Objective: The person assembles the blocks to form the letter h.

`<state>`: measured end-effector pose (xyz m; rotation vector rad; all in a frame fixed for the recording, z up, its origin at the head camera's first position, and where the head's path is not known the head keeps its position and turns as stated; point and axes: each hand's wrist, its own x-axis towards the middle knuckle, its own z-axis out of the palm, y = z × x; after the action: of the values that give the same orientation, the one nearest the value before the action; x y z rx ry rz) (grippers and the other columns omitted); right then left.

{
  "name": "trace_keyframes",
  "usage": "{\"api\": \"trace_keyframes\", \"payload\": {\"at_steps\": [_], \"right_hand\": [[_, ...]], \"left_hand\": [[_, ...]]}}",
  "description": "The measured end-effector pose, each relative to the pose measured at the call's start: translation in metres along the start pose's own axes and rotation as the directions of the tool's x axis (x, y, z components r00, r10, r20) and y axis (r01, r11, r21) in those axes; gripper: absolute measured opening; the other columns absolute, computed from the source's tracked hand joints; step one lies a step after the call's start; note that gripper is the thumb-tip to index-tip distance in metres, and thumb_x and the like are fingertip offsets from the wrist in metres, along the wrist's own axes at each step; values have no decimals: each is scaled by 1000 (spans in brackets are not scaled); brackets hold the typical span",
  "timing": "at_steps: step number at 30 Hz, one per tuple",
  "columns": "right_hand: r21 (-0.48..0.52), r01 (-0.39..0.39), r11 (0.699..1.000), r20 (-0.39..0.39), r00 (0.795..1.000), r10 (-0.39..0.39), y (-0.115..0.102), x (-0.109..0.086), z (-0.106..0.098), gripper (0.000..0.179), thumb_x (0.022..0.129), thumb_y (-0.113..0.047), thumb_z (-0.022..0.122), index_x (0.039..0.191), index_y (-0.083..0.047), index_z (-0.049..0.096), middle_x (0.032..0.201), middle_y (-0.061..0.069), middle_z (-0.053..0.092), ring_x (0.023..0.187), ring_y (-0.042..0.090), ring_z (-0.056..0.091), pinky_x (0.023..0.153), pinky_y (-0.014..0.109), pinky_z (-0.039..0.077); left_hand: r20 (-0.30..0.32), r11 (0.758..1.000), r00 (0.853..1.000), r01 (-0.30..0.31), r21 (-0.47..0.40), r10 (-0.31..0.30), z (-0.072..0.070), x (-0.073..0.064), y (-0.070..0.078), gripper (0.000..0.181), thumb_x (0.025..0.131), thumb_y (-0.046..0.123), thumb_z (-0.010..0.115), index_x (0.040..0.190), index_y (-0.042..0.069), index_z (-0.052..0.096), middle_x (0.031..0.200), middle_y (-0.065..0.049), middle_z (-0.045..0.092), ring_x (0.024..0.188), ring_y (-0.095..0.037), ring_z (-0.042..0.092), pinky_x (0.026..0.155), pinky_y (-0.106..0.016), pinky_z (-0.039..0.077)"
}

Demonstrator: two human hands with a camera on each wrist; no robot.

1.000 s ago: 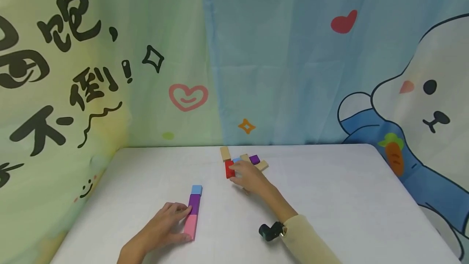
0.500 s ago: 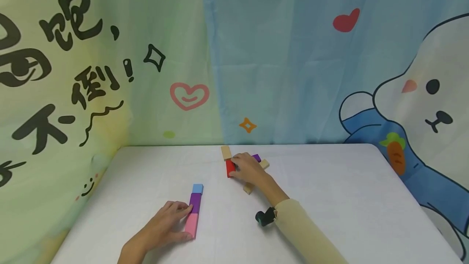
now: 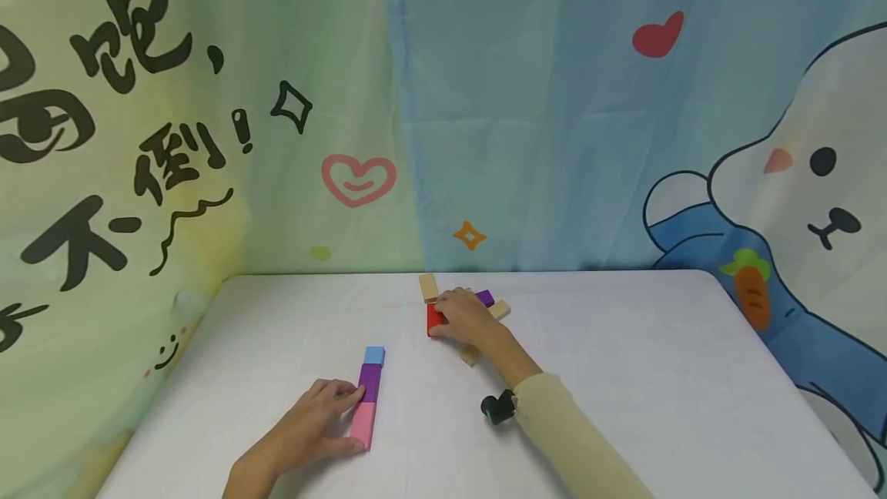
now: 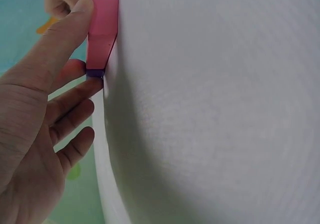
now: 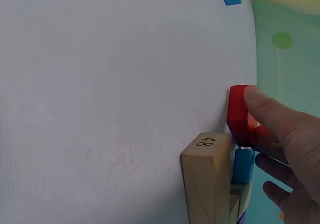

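My left hand (image 3: pixel 315 422) holds the near end of a straight row of blocks: thumb on the end of the pink block (image 3: pixel 363 423), fingertips by the purple block (image 3: pixel 371 382). A light blue block (image 3: pixel 374 356) tops the row at its far end. Farther back, my right hand (image 3: pixel 471 322) pinches a red block (image 3: pixel 433 319) between thumb and fingers. The right wrist view shows the thumb on the red block's near end. Just beside it lie a blue block (image 5: pixel 243 165) and a wooden block marked 48 (image 5: pixel 207 179). The right hand hides most of these in the head view.
Near the table's back edge a plain wooden block (image 3: pixel 428 288) lies behind the red one. Right of the hand are another purple block (image 3: pixel 485 298) and a wooden block (image 3: pixel 499 309). A white cloth (image 3: pixel 624 360) covers the table, with a printed curtain (image 3: pixel 527 137) behind.
My right hand has shifted slightly left and back, its fingers closing on the red block and covering the blue one. The left hand and its row stay in place.
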<state>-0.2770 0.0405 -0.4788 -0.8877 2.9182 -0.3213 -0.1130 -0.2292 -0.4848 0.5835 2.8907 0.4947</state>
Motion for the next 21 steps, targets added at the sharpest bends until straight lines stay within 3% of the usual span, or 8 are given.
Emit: {"api": "trace_keyframes", "payload": {"at_steps": [5, 12, 21], "right_hand": [[-8, -5, 1000, 36, 999, 5, -1, -3, -3, 51, 80, -42, 68, 118, -8, 62, 126, 6, 57, 119, 23, 49, 107, 38, 34], [18, 12, 1000, 62, 998, -13, -3, -2, -7, 41, 78, -39, 71, 107, -11, 68, 120, 4, 60, 110, 21, 52, 102, 36, 37], [-30, 0, 1000, 102, 995, 3, -3, -3, -6, 47, 79, -42, 69, 116, -14, 65, 126, 5, 57, 118, 22, 50, 105, 39, 37]], "left_hand": [[12, 1000, 1000, 6, -3, -6, 0, 1, 0, 83, 69, 70, 58, 134, 20, 48, 122, 7, 51, 113, -12, 43, 92, -39, 47], [-20, 1000, 1000, -23, 2, 23, 0, 0, -1, 82, 70, 68, 59, 133, 15, 50, 122, 4, 52, 112, -14, 44, 93, -42, 46], [-23, 999, 999, -31, 5, 32, 1, 0, -1, 82, 71, 66, 61, 132, 13, 50, 122, 3, 52, 111, -14, 45, 93, -42, 45]]}}
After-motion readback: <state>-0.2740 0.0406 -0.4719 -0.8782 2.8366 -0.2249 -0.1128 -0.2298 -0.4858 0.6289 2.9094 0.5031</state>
